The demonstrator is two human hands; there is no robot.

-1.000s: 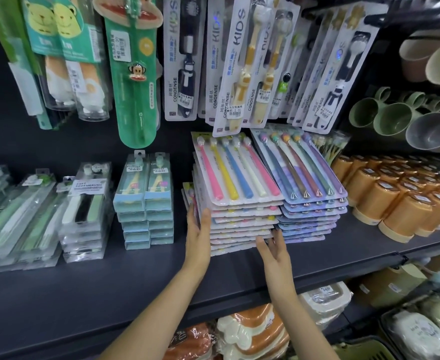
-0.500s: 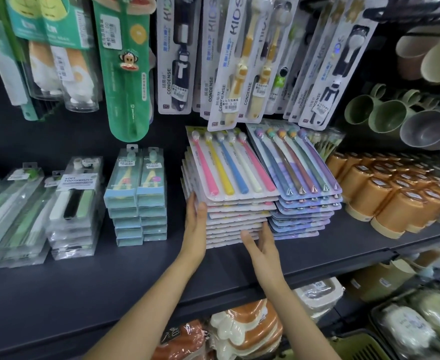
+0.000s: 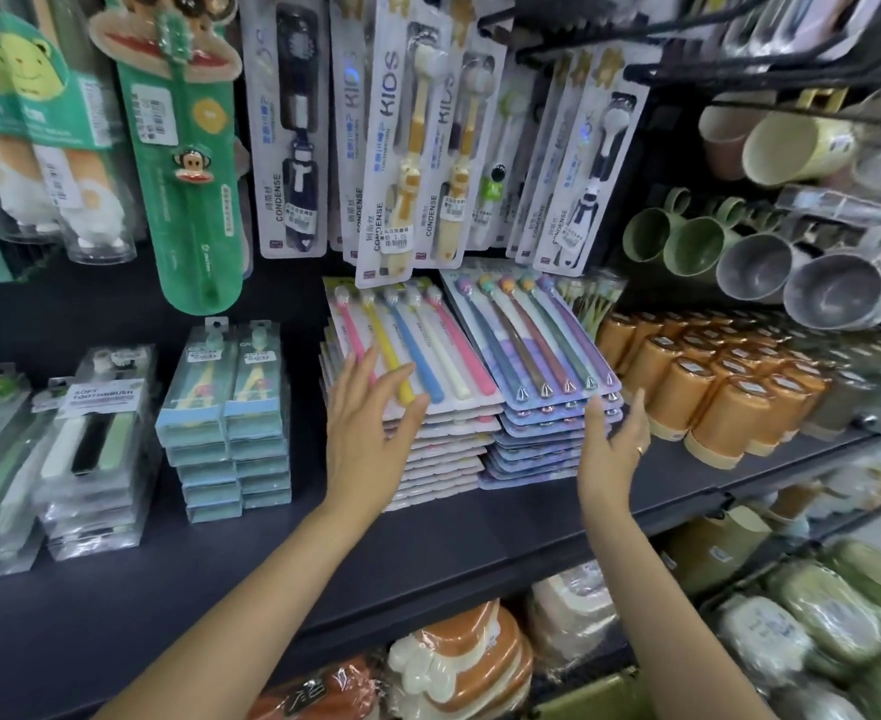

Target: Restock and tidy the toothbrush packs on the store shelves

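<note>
Two open hands, left hand (image 3: 370, 439) spread on the pink stack (image 3: 430, 407) mid-frame, right hand (image 3: 612, 439) beside the blue stack (image 3: 547, 407), could topple these leaning packs with a careless shove.

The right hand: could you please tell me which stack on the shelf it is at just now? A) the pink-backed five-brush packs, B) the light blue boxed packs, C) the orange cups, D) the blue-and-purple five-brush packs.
D: the right hand has its straight fingers at the front right corner of the blue-and-purple pack stack, with the orange cups beside it, while the left hand lies over the pink-backed stack.
</note>
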